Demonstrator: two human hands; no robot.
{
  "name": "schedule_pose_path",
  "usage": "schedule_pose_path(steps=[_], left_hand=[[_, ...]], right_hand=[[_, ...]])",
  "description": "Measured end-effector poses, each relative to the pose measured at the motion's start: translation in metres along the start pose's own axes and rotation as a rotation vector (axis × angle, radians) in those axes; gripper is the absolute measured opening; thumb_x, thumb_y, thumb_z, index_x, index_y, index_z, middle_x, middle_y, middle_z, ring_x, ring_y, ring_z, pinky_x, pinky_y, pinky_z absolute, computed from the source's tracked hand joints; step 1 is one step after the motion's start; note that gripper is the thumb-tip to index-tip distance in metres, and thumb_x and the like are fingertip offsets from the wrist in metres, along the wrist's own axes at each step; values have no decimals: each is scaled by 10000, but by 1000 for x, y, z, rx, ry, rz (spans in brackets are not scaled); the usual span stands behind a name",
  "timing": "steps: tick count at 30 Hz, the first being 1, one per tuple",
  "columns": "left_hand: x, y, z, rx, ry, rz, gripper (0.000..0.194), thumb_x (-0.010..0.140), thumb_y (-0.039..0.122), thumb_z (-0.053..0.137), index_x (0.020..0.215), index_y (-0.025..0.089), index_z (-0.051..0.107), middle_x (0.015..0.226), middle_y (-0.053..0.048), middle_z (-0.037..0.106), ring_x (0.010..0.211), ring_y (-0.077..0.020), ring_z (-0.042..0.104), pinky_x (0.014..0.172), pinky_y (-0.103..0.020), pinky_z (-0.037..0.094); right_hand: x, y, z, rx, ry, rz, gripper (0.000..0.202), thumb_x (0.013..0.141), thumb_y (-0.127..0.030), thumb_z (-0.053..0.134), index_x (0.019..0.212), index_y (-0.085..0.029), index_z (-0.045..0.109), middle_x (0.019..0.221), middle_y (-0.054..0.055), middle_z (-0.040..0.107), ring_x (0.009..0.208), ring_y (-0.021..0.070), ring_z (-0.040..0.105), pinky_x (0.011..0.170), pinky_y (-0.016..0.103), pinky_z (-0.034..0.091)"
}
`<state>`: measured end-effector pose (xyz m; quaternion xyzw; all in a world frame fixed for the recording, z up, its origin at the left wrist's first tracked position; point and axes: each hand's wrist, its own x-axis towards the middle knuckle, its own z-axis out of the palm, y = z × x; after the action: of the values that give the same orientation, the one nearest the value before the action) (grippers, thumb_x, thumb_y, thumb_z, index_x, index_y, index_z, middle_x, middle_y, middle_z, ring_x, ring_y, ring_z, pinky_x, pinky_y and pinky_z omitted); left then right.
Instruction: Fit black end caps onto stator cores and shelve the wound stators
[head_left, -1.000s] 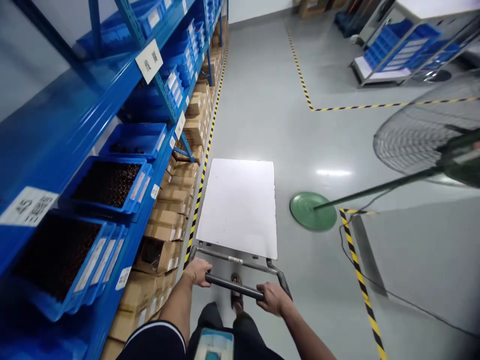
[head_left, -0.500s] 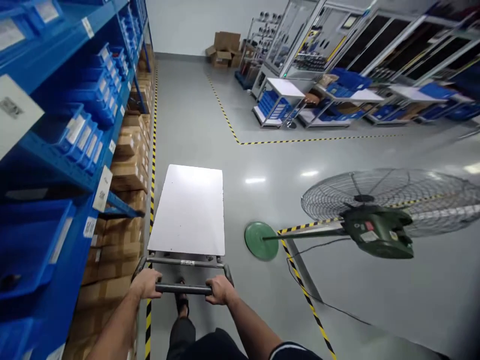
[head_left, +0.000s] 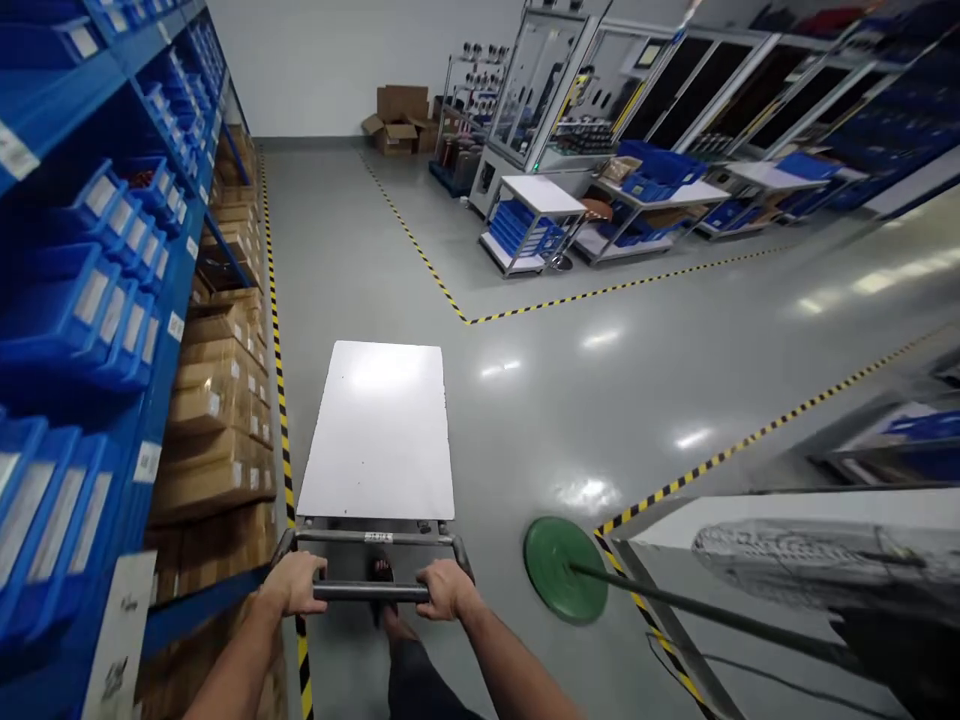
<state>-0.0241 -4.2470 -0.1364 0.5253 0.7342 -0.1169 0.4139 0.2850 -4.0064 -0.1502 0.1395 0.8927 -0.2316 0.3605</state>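
Note:
A flat trolley with a white platform [head_left: 379, 430] stands in front of me, nothing lying on its top. Its dark grey push handle [head_left: 371, 592] runs crosswise near my body. My left hand [head_left: 295, 584] is wrapped round the left end of the handle's bar. Round the right end of the same bar, my right hand [head_left: 445, 589] is closed. One foot shows on the floor below the bar.
Blue shelving [head_left: 161, 380] with blue bins and cardboard boxes [head_left: 217, 400] lines the left side. On the right stands a floor fan with a green round base [head_left: 564, 568]. Beyond are wheeled tables [head_left: 544, 195], machine cabinets and open cartons [head_left: 401, 120]. Yellow-black tape [head_left: 279, 400] marks the floor.
The trolley and I have moved forward along the shelving. The fan has slid nearer and lower right in view, and the far tables look closer. Both hands keep their hold on the handle.

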Motion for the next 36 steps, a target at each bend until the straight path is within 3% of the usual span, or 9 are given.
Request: schedule_pose_path(steps=[5, 12, 19, 28, 36], left_hand=[[91, -56, -143, 19, 1, 28, 468, 842, 483, 878, 1244, 244, 856, 1212, -123, 889, 1240, -389, 818, 1127, -518, 604], [226, -144, -333, 75, -66, 64, 474, 962, 559, 907, 1243, 189, 814, 1219, -93, 838, 1207, -302, 784, 1175, -558, 598], [367, -205, -536, 114, -85, 79, 448, 1033, 558, 863, 1275, 185, 804, 1269, -93, 822, 1249, -301, 775, 1192, -566, 609], [559, -237, -781, 216, -158, 143, 502, 1058, 577, 821, 1375, 191, 772, 1306, -97, 800, 1257, -314, 761, 1178, -567, 614], [734, -234, -1011, 256, -172, 104, 477, 1059, 543, 837, 1374, 190, 777, 1313, -101, 803, 1258, -307, 769, 1173, -570, 628]], right_hand=[[94, 45, -127, 58, -24, 23, 360, 1073, -523, 836, 1216, -195, 804, 1232, 76, 827, 1171, 251, 796, 1106, 501, 666], [227, 103, -294, 75, -49, 54, 422, 1092, -552, 807, 1297, -184, 786, 1319, 93, 805, 1243, 273, 776, 1143, 536, 655], [345, 177, -483, 76, -23, 111, 348, 1104, -509, 801, 1243, -190, 795, 1261, 77, 814, 1206, 258, 787, 1123, 507, 662], [470, 325, -697, 249, 33, 168, 392, 1082, -540, 821, 1241, -182, 797, 1284, 87, 814, 1232, 267, 779, 1157, 539, 643], [571, 476, -904, 279, 65, 151, 404, 1086, -569, 804, 1208, -184, 792, 1232, 78, 814, 1173, 253, 780, 1126, 517, 646]])
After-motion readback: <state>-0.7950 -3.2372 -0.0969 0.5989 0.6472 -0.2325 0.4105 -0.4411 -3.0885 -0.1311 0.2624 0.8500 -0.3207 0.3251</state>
